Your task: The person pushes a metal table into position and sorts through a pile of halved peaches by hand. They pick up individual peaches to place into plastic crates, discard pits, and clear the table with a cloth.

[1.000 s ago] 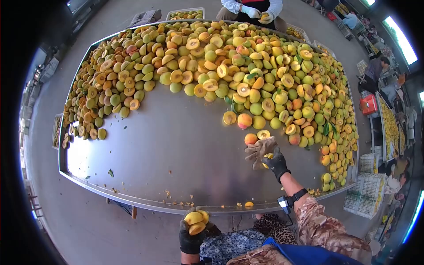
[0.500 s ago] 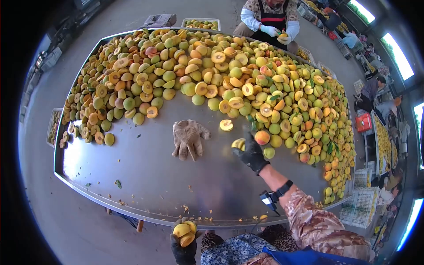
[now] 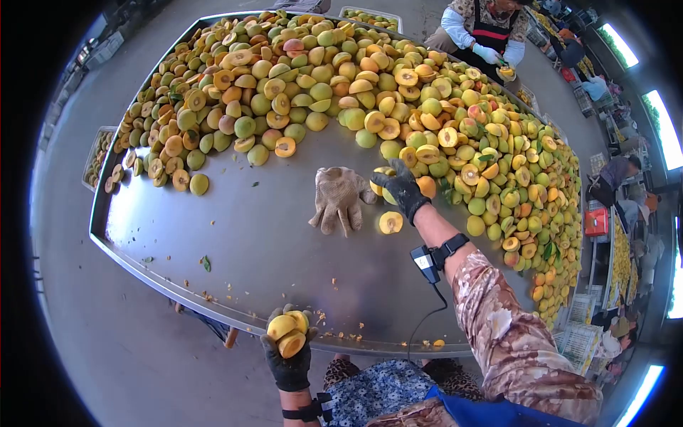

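Several cut yellow fruit halves rest in my left hand, dark-gloved with its fingers curled round them, at the table's near edge. My right hand, also in a dark glove, reaches to the near edge of the fruit pile. Its fingers are bent round yellow fruit. A halved fruit lies cut face up just below that hand. To its left, a tan knitted glove lies on the grey metal table.
Beyond the table a person in white gloves holds cut fruit. Crates of fruit stand at the far side and left side. A red box, white crates and other people are on the right. Scraps lie along the near rim.
The view has shifted, moving the table contents in frame. My right hand has moved farther in, closer to the pile and the tan glove. My left hand has risen with its fruit to the table edge.
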